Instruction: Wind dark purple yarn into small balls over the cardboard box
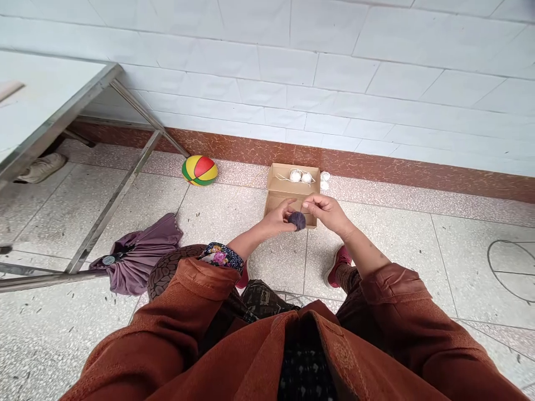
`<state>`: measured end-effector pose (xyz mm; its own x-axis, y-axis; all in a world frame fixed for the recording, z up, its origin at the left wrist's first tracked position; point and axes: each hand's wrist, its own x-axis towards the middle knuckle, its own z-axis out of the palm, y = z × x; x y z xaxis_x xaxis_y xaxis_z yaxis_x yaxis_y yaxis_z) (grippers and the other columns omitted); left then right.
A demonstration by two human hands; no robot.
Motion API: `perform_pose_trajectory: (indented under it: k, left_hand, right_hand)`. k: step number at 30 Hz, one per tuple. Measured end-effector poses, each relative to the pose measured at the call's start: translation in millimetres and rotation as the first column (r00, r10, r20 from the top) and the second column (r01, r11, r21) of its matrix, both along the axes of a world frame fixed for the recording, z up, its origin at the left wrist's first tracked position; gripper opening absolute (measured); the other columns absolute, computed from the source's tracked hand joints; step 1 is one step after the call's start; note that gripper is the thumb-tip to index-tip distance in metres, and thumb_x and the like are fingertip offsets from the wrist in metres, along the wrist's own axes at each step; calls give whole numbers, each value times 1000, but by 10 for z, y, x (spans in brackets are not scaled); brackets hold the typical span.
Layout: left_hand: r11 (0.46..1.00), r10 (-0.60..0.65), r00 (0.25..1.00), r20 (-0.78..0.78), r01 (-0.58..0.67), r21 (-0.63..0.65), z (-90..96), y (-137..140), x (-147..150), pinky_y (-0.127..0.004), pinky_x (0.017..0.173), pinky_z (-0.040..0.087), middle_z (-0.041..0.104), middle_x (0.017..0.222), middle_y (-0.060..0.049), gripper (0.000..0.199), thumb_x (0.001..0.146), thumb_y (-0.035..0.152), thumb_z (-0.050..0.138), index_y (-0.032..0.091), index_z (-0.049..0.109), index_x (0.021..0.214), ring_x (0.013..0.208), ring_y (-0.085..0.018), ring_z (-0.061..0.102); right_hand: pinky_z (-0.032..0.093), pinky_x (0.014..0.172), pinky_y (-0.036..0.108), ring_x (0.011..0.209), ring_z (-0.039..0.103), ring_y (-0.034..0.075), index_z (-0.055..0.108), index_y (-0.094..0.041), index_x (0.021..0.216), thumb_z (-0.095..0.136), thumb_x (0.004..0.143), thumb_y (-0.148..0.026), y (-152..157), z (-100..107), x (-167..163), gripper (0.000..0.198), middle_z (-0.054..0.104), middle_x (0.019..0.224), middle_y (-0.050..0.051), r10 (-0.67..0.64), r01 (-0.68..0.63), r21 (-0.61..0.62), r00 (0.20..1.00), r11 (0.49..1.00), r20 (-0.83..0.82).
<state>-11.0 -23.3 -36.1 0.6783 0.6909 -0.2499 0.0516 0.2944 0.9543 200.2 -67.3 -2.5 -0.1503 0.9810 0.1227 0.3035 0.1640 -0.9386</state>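
Note:
My left hand [276,218] holds a small dark purple ball of yarn [297,220] between thumb and fingers. Just right of it, my right hand [330,213] is closed in a pinch, and a thin strand seems to run from its fingertips down to the ball. Both hands are over the near part of an open cardboard box [271,199] on the floor. In the far part of the box lie white yarn balls [295,176] with loose strands. More white balls [325,179] sit against the box's right side.
A striped ball [199,170] in red, yellow and green rests by the wall. A folded purple umbrella [146,250] leans by the metal-framed table [96,83] at left. A thin wire ring [493,267] lies on the floor at right. A shoe [42,168] shows under the table.

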Motion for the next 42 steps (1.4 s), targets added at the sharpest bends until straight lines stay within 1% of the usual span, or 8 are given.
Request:
perform_pose_trajectory:
  k: [4,9,13,19,25,31,35,42]
  left_hand:
    - [995,-72,977,201,84,-50,80,-56,36,-35,90,47,68,117,-6,90,67,17,81,28,51,152,101,-19,65]
    - [968,168,935,311,-97,-231,110,6,45,-35,89,51,70,114,-7,50,67,18,78,20,70,116,100,-19,65]
    - [913,368,901,230,-304,-270,80,95,-6,-31,83,53,69,102,-3,41,66,21,80,19,66,105,91,-15,65]
    - [869,485,874,-12,-484,-104,-12,170,-66,-31,82,52,70,98,-3,47,61,22,76,19,65,107,92,-18,65]
    - [963,268,956,-122,-262,60,-86,125,-43,-32,84,48,67,106,-4,70,59,18,79,19,63,127,89,-17,63]
    - [988,-151,978,141,154,-6,50,-32,-19,-34,85,46,67,107,-4,108,69,21,82,31,31,163,92,-18,65]
    - [989,-74,954,289,108,-103,183,-97,-10,-34,85,47,68,100,-1,105,73,26,84,33,32,164,90,-17,65]
    - [968,150,918,367,-59,-246,267,-81,-32,-34,94,49,72,111,-6,52,72,23,84,22,73,123,101,-19,66]
  right_hand:
    - [43,70,29,71,55,16,66,-20,82,61,98,-43,98,-205,8,28,63,75,0,-130,131,0,981,991,144]
    - [41,69,28,73,58,17,62,-21,81,54,100,-32,62,-374,-65,24,65,76,2,-67,87,-47,944,995,324]
    - [41,70,27,74,59,17,66,-21,91,55,103,-32,-16,-364,-128,20,67,81,2,85,-63,-68,915,996,395]
    - [43,70,27,70,55,15,63,-21,84,56,104,-41,-101,-189,-175,29,62,75,-1,384,-377,-77,889,923,250]
    - [44,68,28,70,54,14,69,-21,92,62,100,-52,-104,44,-79,33,64,81,0,220,-222,-69,975,973,-36]
    - [43,70,29,69,50,14,67,-21,86,64,96,-60,35,-29,17,40,59,74,-2,-65,64,-42,998,997,-13]
    - [43,70,29,70,52,15,66,-21,83,61,96,-58,63,-169,-2,40,61,74,-1,-88,94,-112,994,989,63]
    - [49,75,31,79,63,19,69,-21,94,50,103,-37,1,-330,-46,27,71,86,3,37,3,-154,965,988,260]
